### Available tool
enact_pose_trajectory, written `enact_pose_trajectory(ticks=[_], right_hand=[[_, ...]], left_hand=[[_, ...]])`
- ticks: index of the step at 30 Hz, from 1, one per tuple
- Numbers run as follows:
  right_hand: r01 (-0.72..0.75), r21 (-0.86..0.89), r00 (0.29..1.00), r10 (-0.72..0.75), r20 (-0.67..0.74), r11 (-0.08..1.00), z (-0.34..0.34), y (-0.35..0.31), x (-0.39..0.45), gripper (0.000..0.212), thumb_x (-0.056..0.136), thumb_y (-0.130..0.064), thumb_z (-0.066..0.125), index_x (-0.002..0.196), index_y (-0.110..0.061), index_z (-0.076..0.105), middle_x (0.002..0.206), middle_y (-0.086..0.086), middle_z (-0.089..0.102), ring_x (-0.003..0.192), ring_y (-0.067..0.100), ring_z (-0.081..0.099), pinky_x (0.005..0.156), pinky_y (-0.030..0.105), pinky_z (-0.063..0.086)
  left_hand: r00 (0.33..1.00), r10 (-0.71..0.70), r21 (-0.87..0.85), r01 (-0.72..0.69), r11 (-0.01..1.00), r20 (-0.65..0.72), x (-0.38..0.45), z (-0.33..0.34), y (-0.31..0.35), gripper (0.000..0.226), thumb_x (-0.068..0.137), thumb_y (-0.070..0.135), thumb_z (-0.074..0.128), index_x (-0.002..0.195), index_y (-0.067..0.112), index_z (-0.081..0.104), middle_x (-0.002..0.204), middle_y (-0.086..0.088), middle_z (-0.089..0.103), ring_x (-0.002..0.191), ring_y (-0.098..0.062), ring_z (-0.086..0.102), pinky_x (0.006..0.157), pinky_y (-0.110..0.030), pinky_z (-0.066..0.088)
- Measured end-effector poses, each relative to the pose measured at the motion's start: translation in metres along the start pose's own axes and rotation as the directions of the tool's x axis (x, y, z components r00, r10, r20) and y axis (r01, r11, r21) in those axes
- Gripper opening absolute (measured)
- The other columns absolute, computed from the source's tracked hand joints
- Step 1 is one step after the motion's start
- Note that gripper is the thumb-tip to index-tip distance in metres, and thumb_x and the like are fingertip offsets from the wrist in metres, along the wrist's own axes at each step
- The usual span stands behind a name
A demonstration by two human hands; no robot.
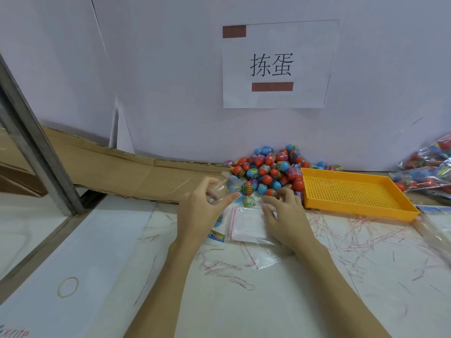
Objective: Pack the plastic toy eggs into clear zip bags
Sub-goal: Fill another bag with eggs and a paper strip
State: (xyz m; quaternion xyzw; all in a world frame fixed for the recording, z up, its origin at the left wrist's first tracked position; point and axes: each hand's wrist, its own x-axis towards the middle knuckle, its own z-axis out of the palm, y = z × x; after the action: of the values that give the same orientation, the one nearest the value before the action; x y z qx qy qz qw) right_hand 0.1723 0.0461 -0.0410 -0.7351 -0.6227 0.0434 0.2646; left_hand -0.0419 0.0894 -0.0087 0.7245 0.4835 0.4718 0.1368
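A heap of red, blue and green plastic toy eggs lies against the back wall. My left hand holds a clear zip bag between thumb and fingers, raised just left of the heap. My right hand hovers at the heap's near edge, its curled fingers touching a red and blue egg. Under and between my hands lies a stack of flat clear zip bags. A lone green egg sits in front of the heap.
A yellow perforated tray stands to the right of the heap. Packed bags of eggs pile up at the far right. Torn red-lined plastic strips litter the white table. Cardboard lines the back left, and a rubber band lies near left.
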Motion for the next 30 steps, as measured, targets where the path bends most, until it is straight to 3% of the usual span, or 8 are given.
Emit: enact_pose_trajectory(ticks=[2,7,13,17,20,24,30], right_hand=[[0.012,0.005,0.999,-0.012,-0.035,1.0,0.0,-0.001,0.0,0.031,0.104,-0.033,0.052,0.132,-0.028,0.065,0.143,0.004,0.046,0.13,0.025,0.038,0.111,0.042,0.037],[0.09,0.196,0.946,-0.023,-0.324,0.977,-0.011,-0.012,-0.002,0.03,0.099,-0.019,0.063,0.128,-0.023,0.065,0.12,0.006,0.055,0.114,0.023,0.049,0.098,0.041,0.051],[0.267,0.378,0.893,-0.081,-0.443,0.886,-0.022,-0.038,-0.012,0.031,0.099,-0.012,0.063,0.127,-0.025,0.066,0.106,0.001,0.051,0.09,0.013,0.058,0.076,0.024,0.057],[0.371,0.465,0.875,-0.135,-0.464,0.804,-0.023,-0.053,-0.018,0.046,0.094,-0.007,0.07,0.132,-0.029,0.055,0.108,-0.007,0.061,0.096,0.006,0.062,0.076,0.011,0.053],[0.385,0.436,0.88,-0.18,-0.44,0.813,-0.021,-0.057,-0.019,0.037,0.091,-0.007,0.075,0.118,-0.025,0.058,0.108,-0.014,0.06,0.098,-0.006,0.06,0.078,0.006,0.049],[0.39,0.33,0.886,-0.254,-0.388,0.86,-0.019,-0.054,-0.019,0.025,0.094,-0.007,0.07,0.117,-0.015,0.068,0.113,-0.006,0.064,0.089,-0.012,0.056,0.077,0.004,0.047],[0.272,0.394,0.922,-0.12,-0.369,0.878,-0.019,-0.051,-0.021,0.025,0.095,-0.006,0.069,0.117,-0.018,0.07,0.107,-0.003,0.066,0.084,-0.003,0.061,0.069,0.005,0.047]], left_hand=[[1.0,0.0,0.004,0.0,1.0,0.022,-0.001,0.002,-0.001,0.059,0.076,0.067,0.073,0.114,0.023,0.067,0.074,0.016,0.064,0.063,-0.002,0.058,0.055,-0.013,0.042],[0.998,0.001,0.025,-0.003,1.0,0.062,-0.003,0.003,0.001,0.066,0.074,0.071,0.07,0.12,0.024,0.066,0.076,0.017,0.063,0.063,0.001,0.056,0.056,-0.013,0.042],[0.994,0.025,0.01,-0.026,1.0,0.108,-0.004,0.004,0.005,0.07,0.069,0.078,0.066,0.119,0.028,0.064,0.075,0.02,0.061,0.066,0.001,0.058,0.057,-0.013,0.044],[0.989,0.079,-0.003,-0.079,0.997,0.122,-0.007,0.005,0.008,0.068,0.069,0.079,0.066,0.117,0.031,0.063,0.074,0.021,0.06,0.065,0.003,0.056,0.06,-0.006,0.046],[0.986,0.112,0.0,-0.112,0.994,0.122,-0.008,0.005,0.011,0.071,0.069,0.077,0.065,0.121,0.028,0.065,0.074,0.025,0.054,0.064,0.002,0.054,0.07,0.0,0.042],[0.974,0.167,0.027,-0.173,0.985,0.152,-0.009,0.003,0.014,0.072,0.07,0.077,0.064,0.122,0.027,0.065,0.075,0.019,0.055,0.066,-0.002,0.055,0.055,-0.006,0.04],[0.973,0.173,0.065,-0.185,0.981,0.152,-0.009,0.001,0.016,0.064,0.074,0.069,0.074,0.121,0.026,0.065,0.077,0.015,0.057,0.065,-0.007,0.054,0.056,-0.009,0.037]])
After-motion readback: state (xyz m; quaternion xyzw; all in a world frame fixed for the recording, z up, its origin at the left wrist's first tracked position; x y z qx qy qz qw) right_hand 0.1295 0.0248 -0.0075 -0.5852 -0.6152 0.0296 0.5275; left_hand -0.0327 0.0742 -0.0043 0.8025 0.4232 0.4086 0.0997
